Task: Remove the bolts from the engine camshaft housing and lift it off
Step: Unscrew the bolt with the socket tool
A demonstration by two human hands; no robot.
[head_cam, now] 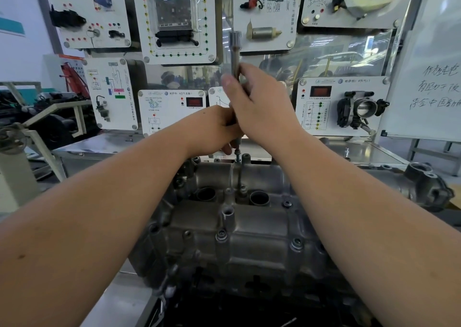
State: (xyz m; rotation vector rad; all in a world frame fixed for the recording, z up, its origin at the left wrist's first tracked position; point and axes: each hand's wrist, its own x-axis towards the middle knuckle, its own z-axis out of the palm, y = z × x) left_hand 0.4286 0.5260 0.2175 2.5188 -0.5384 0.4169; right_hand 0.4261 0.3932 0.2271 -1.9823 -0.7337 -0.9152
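Head view shows both bare arms reaching forward to the middle of the frame, where the two hands meet around a long socket driver [235,52] that stands nearly upright. The right hand [262,104] is the higher one: its fingers [245,70] are curled around the shaft and the thumb [228,82] presses on it from the left side, so the shaft passes between thumb and fingers. The left hand [214,129] is just below and touches the right hand; its fingers are curled around the lower part of the shaft, but they are mostly hidden behind the right hand. The socket end of the driver rises well above both hands, in the upper middle of the frame.

Below the left hand the thin tip of the tool comes down to a bolt [237,157] at the far edge of the camshaft housing [249,229]. If the tip sits fully on the bolt head, I cannot tell. The housing is a grey cast metal part in the lower middle of the frame, between the two forearms, lying on the engine on a metal worktop [99,144]. Two round openings are seen in its top, and several other bolts [296,243] sit in their holes nearer to the camera.

Behind the worktop stand white training panels [174,19] with electrical parts, and a whiteboard [429,77] with handwriting is at the right edge.
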